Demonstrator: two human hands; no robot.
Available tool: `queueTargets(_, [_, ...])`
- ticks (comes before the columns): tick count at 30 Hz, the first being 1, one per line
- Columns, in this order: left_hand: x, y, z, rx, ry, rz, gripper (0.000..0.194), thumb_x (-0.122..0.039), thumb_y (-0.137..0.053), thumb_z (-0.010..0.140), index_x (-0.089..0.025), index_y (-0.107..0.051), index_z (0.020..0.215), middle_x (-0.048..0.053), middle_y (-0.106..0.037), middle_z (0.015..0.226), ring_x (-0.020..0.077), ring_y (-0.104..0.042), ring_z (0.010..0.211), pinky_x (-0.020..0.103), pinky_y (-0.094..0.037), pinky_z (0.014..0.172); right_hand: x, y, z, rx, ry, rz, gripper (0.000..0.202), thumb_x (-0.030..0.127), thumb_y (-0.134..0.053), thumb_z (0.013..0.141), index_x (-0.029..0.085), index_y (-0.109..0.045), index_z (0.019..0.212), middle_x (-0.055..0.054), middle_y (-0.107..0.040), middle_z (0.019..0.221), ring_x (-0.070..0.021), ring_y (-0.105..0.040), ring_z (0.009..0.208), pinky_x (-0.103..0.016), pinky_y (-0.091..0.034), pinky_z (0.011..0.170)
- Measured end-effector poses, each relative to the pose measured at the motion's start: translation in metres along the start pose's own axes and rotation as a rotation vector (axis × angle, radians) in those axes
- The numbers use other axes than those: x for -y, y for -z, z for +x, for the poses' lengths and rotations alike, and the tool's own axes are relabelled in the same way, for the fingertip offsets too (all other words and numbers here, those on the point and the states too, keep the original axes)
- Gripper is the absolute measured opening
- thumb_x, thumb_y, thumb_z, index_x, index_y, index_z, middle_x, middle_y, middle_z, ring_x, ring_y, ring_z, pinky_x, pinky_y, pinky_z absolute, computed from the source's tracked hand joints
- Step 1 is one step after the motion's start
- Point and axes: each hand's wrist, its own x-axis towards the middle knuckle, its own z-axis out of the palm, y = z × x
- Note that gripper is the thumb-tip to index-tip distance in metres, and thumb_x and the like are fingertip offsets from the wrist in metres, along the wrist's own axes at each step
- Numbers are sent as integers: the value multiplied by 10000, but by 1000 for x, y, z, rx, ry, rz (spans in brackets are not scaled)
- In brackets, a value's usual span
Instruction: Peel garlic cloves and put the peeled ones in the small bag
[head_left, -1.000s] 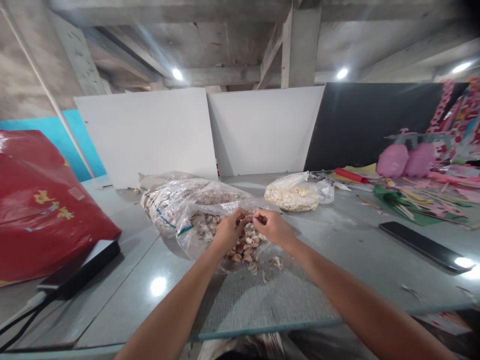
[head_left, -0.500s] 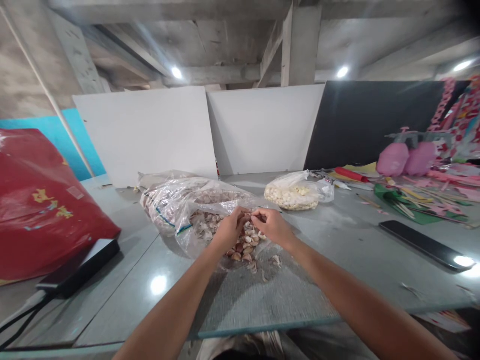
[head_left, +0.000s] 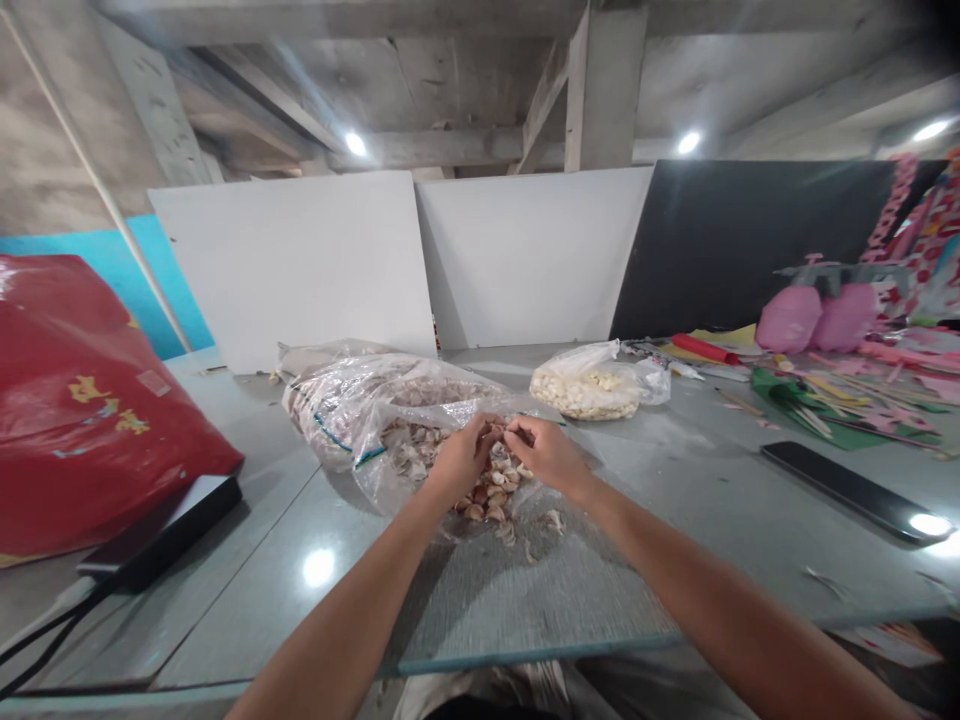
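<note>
Right over the pile, the left hand (head_left: 459,462) is bending its fingers inward, tips close together, and the right hand (head_left: 551,455) is facing it, thumb and forefinger nearly meeting! The fingertips are almost touching across the middle, but whether either hand is gripping a clove, I cannot tell; it's too small to make out.

Just below, the unpeeled garlic cloves (head_left: 491,497) are lying heaped at the mouth of a clear plastic bag (head_left: 375,480), with papery skins (head_left: 409,455) gathering inside it to the left of the left hand. A few loose flakes (head_left: 555,521) are lying on the grey table (head_left: 675,560), near the right forearm.

Beyond the right hand, a bag of pale cloves (head_left: 589,390) is sitting bunched up. Farther right, a black phone-like slab (head_left: 840,490) is lying flat, and pink bottles (head_left: 787,318) are standing behind a green sheet (head_left: 776,400). Far left, a red bag (head_left: 90,420) is looming beside a black box (head_left: 161,530), cables trailing, while white panels (head_left: 292,270) are leaning behind everything.
</note>
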Motion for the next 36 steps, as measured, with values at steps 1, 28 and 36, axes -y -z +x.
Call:
queueTargets(1, [0, 0, 0, -7, 1, -8, 261, -352, -393, 859, -206, -540, 1019, 2, -624, 692, 131, -547, 575, 224, -400, 591, 0, 0, 0, 1, 3, -4, 207, 281, -427, 799, 165, -554, 683, 25, -490, 550, -97, -416, 529, -203, -306, 524])
queueTargets(28, [-3, 1, -1, -50, 23, -67, 238, -383, -511, 797, -188, -554, 925, 9, -646, 696, 111, -556, 532, 220, -410, 552, -7, -3, 4, -79, -54, 82, 211, 379, -516, 776, 180, -580, 802, 1, -585, 645, -124, -543, 602, -224, -408, 558])
queueTargets(36, [-3, 0, -1, -53, 53, -145, 243, -379, -534, 780, -177, -561, 913, 26, -660, 729, 118, -571, 543, 234, -438, 572, -11, -4, 4, -59, -74, 125, 199, 376, -530, 773, 183, -575, 794, -1, -596, 668, -117, -535, 586, -220, -405, 543])
